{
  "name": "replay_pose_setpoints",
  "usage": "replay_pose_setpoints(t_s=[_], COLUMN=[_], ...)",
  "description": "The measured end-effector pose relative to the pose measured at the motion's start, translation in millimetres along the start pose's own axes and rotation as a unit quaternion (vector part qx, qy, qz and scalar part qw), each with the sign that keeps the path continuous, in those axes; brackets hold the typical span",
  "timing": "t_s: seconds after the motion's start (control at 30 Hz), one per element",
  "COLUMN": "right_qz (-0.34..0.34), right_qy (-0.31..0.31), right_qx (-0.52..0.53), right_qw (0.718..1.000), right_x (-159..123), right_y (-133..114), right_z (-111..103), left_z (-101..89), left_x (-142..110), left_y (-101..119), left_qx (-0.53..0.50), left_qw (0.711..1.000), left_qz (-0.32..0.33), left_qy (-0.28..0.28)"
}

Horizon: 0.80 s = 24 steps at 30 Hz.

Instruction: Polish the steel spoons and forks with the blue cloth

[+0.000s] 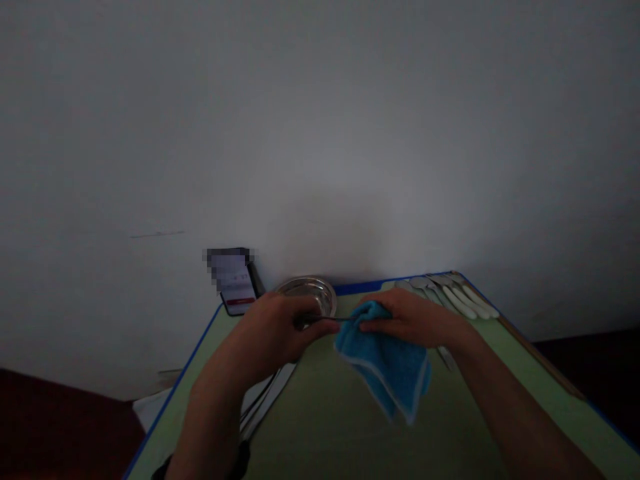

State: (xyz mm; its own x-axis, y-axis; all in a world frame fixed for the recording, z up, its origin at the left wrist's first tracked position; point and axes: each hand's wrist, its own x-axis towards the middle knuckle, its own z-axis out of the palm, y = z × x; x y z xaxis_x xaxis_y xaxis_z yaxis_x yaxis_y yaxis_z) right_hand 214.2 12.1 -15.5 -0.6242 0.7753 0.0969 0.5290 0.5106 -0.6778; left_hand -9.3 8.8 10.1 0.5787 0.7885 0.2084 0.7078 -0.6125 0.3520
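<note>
My left hand (285,327) is closed around one end of a thin metal utensil (333,319), whose kind I cannot make out. A folded blue cloth (387,367) with pale edging is pinched in my right hand (400,315), wrapped about the utensil's other end and hanging down over the table. That end is hidden by cloth and fingers. Just behind my left hand stands a shiny metal bowl (320,290), partly covered by the hand. Beyond my right hand lies a row of several spoons and other cutlery with pale handles (465,303).
A phone (235,283) leans against the wall at the back left. Long flat utensils (275,393) lie partly under my left forearm. The green table (340,440) has a blue edge and meets a grey wall (320,153).
</note>
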Motion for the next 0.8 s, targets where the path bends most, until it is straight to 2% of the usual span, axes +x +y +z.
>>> replay_pose_setpoints(t_s=[0.2,0.3,0.37,0.43,0.5,0.53,0.6,0.73,0.8], right_qz=[0.04,0.054,0.082,0.118,0.141,0.144,0.137,0.089,0.057], right_qy=[0.093,0.17,0.26,0.353,0.401,0.4,0.362,0.204,0.113], right_qx=[-0.061,-0.049,-0.017,0.022,0.055,0.066,0.072,0.045,0.028], right_qw=[0.993,0.983,0.962,0.928,0.904,0.903,0.919,0.974,0.992], right_x=[2,6,10,14,17,18,19,14,10], right_y=[-2,-7,-9,-9,-7,-5,-2,2,2], right_z=[-1,5,12,20,26,28,28,21,18], left_z=[-2.8,-4.6,-2.6,1.8,6.6,8.4,9.6,2.4,-3.0], left_x=[1,0,1,3,6,7,7,1,-4], left_y=[1,1,1,1,1,0,-4,-15,-18], left_qx=[-0.009,-0.021,-0.037,-0.055,-0.062,-0.061,-0.062,-0.088,-0.086], left_qw=[0.999,0.997,0.994,0.989,0.988,0.988,0.99,0.994,0.995], left_qz=[0.007,-0.006,-0.021,-0.034,-0.04,-0.041,-0.042,-0.041,-0.037], left_qy=[0.042,0.07,0.103,0.13,0.137,0.134,0.12,0.056,0.022])
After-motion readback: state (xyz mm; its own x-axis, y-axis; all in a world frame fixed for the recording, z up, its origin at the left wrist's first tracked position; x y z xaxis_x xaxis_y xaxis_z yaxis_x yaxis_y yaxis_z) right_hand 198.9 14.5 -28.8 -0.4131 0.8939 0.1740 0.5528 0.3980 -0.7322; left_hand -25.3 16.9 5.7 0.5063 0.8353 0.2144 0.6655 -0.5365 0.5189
